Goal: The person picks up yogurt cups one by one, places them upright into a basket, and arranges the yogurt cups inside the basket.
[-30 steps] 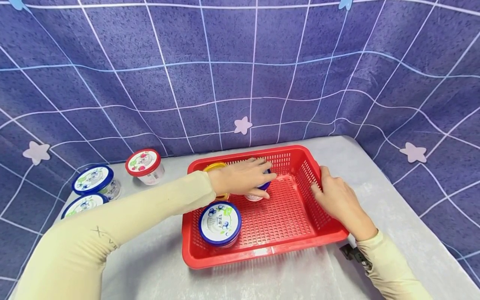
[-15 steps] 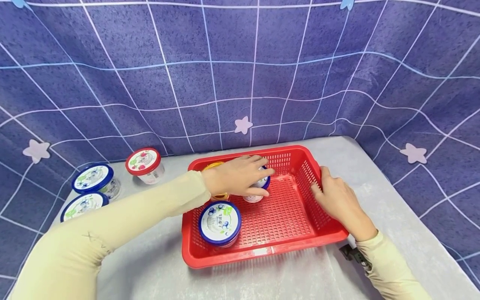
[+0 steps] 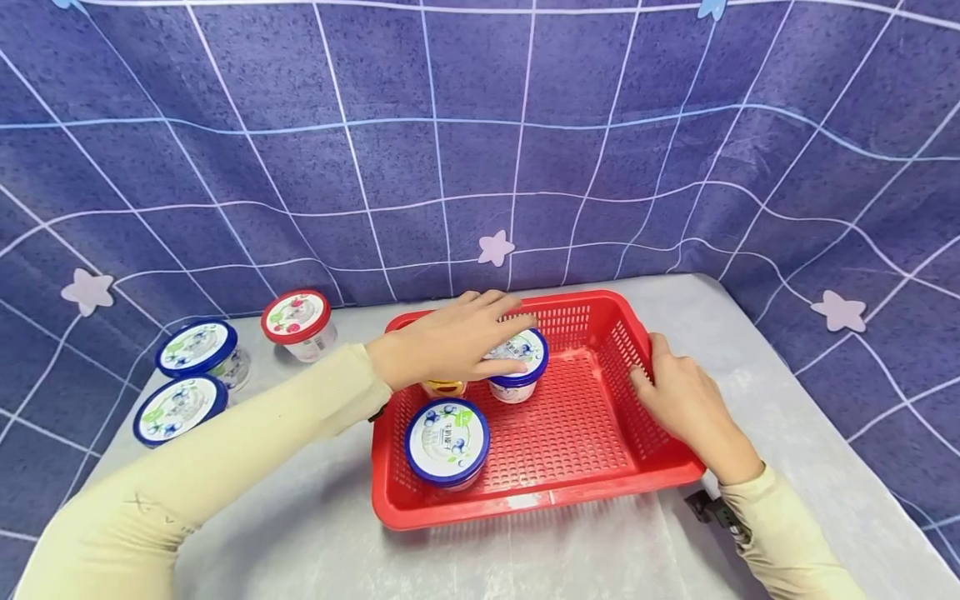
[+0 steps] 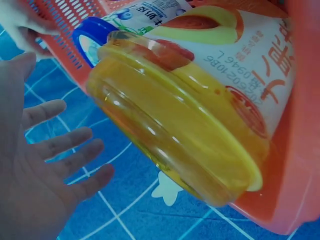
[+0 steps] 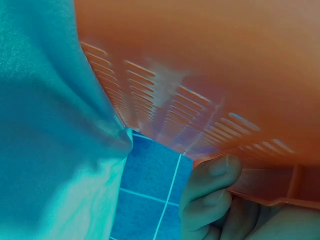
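My left hand (image 3: 450,337) reaches over the red plastic basket (image 3: 540,498), its fingers spread and extended above a blue-lidded tub (image 3: 517,382). A tub with a clear yellow lid (image 4: 170,120) lies beneath the hand and is mostly covered by it in the head view. The left wrist view has these fingers loose, with a gap to the yellow lid. Another blue-lidded tub (image 3: 447,442) stands at the basket's front left. With fingers curled around it, my right hand (image 3: 690,400) grips the basket's right rim, and the right wrist view has those fingers (image 5: 212,192) under its edge.
Left of the basket, a red-lidded tub (image 3: 297,321) and two blue-lidded tubs, one behind (image 3: 197,348) and one in front (image 3: 180,408), stand on the grey table (image 3: 300,500). A blue checked curtain (image 3: 390,150) hangs behind.
My left hand has drawn back up and left off the blue-lidded tub, so more of its lid shows. The right hand stays on the basket rim. The head view has shifted slightly.
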Action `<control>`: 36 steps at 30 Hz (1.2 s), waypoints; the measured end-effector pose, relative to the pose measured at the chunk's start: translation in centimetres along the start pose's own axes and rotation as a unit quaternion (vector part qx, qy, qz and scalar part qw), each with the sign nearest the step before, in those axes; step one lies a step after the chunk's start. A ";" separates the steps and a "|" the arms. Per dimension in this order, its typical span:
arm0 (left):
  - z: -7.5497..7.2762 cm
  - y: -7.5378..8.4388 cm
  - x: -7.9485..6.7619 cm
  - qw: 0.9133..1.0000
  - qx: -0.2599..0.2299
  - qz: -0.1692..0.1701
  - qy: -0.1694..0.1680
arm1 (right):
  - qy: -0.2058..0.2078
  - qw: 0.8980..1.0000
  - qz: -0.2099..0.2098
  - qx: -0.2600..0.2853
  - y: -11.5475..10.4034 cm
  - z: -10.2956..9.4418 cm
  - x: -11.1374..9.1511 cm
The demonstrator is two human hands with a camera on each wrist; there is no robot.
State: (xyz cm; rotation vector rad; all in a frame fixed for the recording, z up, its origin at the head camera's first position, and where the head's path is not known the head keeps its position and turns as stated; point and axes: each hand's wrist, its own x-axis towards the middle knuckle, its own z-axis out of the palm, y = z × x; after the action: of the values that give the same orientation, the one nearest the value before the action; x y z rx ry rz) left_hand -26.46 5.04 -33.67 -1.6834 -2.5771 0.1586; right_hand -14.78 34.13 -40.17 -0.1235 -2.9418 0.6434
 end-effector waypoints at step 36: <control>0.7 0.0 -7.0 0.990 -0.053 -0.007 0.133 | -0.010 1.000 0.000 -0.007 -0.1 0.1 0.0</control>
State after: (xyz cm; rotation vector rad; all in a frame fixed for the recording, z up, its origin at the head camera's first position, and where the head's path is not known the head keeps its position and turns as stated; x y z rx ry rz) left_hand -23.69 -1.42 -34.33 -1.5943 -2.4357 -0.1956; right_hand -14.80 34.01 -40.22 -0.1190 -2.9665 0.6288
